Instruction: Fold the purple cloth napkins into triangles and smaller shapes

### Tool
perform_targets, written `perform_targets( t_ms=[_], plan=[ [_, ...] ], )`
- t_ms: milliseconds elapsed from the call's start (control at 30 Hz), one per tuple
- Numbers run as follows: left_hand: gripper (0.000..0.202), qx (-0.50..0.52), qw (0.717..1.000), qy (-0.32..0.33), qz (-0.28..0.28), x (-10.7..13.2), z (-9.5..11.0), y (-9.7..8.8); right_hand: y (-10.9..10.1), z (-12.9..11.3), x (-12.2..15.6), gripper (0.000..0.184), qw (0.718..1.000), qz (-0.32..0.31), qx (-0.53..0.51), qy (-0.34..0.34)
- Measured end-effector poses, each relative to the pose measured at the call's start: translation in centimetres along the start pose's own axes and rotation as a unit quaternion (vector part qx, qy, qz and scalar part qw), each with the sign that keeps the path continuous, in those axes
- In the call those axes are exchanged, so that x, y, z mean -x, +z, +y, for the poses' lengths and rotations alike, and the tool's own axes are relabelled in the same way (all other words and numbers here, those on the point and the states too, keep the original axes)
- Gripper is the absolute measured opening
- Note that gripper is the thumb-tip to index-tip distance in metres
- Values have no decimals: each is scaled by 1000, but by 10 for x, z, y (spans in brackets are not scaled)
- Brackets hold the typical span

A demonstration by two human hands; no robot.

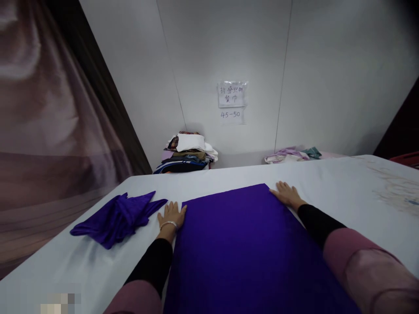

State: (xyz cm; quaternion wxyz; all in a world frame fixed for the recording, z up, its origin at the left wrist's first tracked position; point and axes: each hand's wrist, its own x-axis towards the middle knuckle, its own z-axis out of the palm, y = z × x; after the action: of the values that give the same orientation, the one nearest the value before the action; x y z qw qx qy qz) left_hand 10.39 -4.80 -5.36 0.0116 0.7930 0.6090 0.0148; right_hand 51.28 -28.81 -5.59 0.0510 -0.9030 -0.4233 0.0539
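1. White-covered table [353, 196]: supports both cloths.
2. Flat purple cloth [242, 248]: lies spread on the table between the arms, its body at 4 o'clock from the left hand [172, 216] and 7 o'clock from the right hand [286, 193].
3. Bunched purple cloth [119, 220]: heaped at 9 o'clock from the left hand, apart from it.
4. Left hand: arm extended toward 12 o'clock; palm down, fingers fanned, thumb touching the flat cloth's 11 o'clock corner.
5. Right hand: arm extended toward 11 o'clock; palm down, fingers parted, fingertips touching the edge beside the cloth's 1 o'clock corner.
6. Bracelet [168, 223]: encircles the left wrist.
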Motion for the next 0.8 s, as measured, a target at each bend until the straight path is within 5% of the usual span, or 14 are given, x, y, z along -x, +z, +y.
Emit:
perform_targets(
  t_ms=[133, 233, 333, 467, 567, 700, 800],
  plan=[
    [68, -5, 999, 25, 35, 24, 20, -9, -8, -3, 40, 73, 999, 26, 6, -23],
    [66, 0, 980, 192, 54, 73, 49, -7, -1, -49, 99, 75, 977, 18, -36, -211],
    [69, 26, 946, 323, 11, 132, 66, 4, 14, -99, 169, 79, 918, -49, -93, -383],
    [70, 35, 932, 359, -14, 177, 55, 16, 24, -118, 217, 82, 877, -110, -129, -451],
    [71, 27, 950, 312, -8, 176, 34, 16, 19, -85, 204, 80, 915, -90, -110, -378],
    [73, 8, 967, 254, -14, 161, 2, 15, 13, 1, 176, 77, 977, -33, -50, -206],
    [69, -11, 977, 212, -16, 152, -19, 11, 13, 61, 172, 76, 994, -7, 2, -112]
  ],
)
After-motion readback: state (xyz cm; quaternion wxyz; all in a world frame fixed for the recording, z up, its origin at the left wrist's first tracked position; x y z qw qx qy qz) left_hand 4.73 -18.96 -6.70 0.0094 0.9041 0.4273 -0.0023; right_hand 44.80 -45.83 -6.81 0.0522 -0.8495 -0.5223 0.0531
